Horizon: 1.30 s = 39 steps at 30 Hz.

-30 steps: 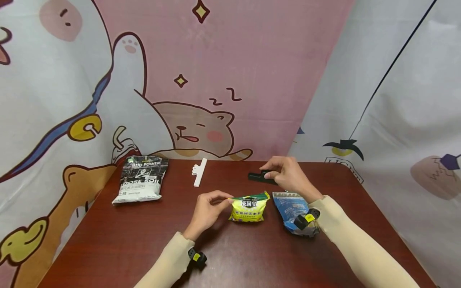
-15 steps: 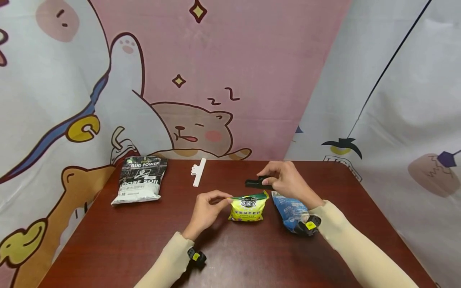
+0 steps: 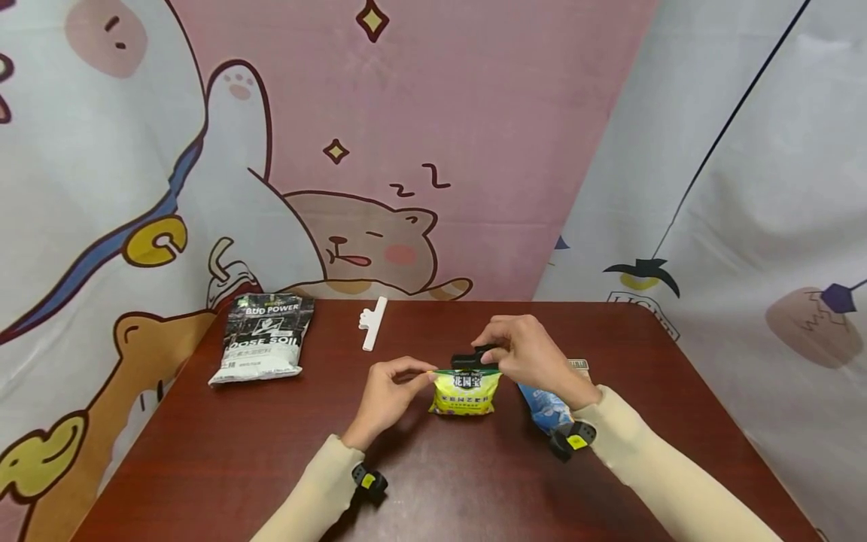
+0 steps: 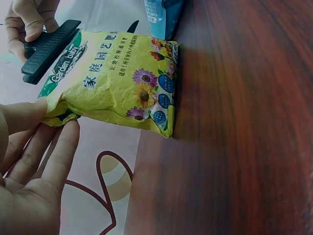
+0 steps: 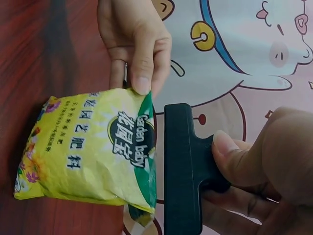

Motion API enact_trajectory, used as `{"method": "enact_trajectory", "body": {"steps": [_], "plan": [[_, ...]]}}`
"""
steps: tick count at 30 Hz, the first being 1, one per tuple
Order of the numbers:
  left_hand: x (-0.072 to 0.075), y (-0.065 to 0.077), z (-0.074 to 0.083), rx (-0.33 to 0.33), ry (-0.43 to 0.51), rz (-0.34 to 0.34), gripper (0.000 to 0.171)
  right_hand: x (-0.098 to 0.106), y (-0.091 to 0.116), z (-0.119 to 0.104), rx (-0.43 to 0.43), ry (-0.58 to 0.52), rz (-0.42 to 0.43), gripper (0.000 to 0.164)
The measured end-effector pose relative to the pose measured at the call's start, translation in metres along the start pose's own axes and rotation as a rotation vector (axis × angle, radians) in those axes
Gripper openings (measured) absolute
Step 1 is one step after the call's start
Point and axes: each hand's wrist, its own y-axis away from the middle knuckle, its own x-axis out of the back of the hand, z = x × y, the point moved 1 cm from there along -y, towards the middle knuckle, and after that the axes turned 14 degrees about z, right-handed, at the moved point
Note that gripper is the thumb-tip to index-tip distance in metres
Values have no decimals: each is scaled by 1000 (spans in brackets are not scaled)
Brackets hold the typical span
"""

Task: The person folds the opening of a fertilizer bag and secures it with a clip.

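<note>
A yellow fertilizer bag with a green top edge stands on the table in the head view. My left hand pinches its upper left corner between thumb and fingers, as the left wrist view shows up close. My right hand grips the handle of a black bag clip between thumb and fingers. The clip's long bar lies along the bag's green top edge; in the right wrist view a narrow gap shows between them. Partly hidden under my right wrist is a blue bag.
On the dark red wooden table, a black and white soil bag lies at the back left. A white bag clip lies at the back, left of the middle. A cartoon-print cloth hangs behind the table.
My right hand has carried the black clip left and toward me, from behind the blue bag to the top of the yellow bag. The left hand keeps its pinch in place.
</note>
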Motion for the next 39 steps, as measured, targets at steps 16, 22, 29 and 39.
{"method": "enact_trajectory", "body": {"steps": [16,22,29,39], "plan": [[0,-1,-1,3,-8,-2,8,-20,4,-7,30,54,6,21],[3,-3,0,-10,-8,-32,10,-26,6,-6,14,39,6,22],[5,-5,-2,-24,-38,-7,9,-32,7,-7,11,46,23,20],[5,-4,-1,6,-25,17,7,-37,8,-4,37,61,29,16]]}}
